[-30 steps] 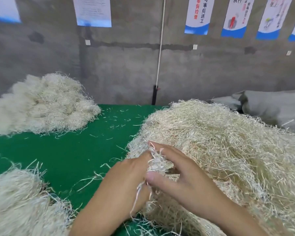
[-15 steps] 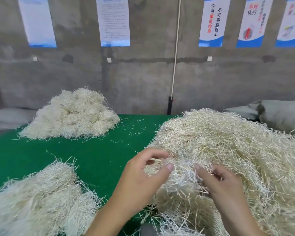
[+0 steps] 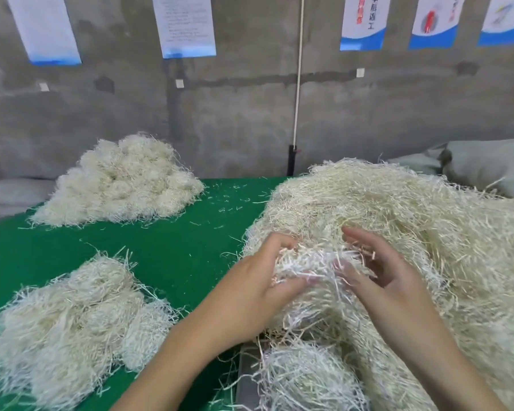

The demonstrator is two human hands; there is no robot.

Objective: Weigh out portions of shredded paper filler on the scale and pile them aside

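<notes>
Right hand (image 3: 377, 271) now opened out, fingers loose against a paper tuft (image 3: 309, 261) (palm turned inward), left hand (image 3: 257, 281) curled round it, three piles: big pile (image 3: 404, 215), far pile (image 3: 122, 185), near pile (image 3: 72, 315).

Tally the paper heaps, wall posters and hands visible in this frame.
Paper heaps: 4 (far left, near left, large right heap, small bottom)
Wall posters: 5
Hands: 2 (left hand, right hand)
Total: 11

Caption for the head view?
Left hand grips a paper tuft, right hand cupping it, at the heap; two piles lie left on the green table.
</notes>
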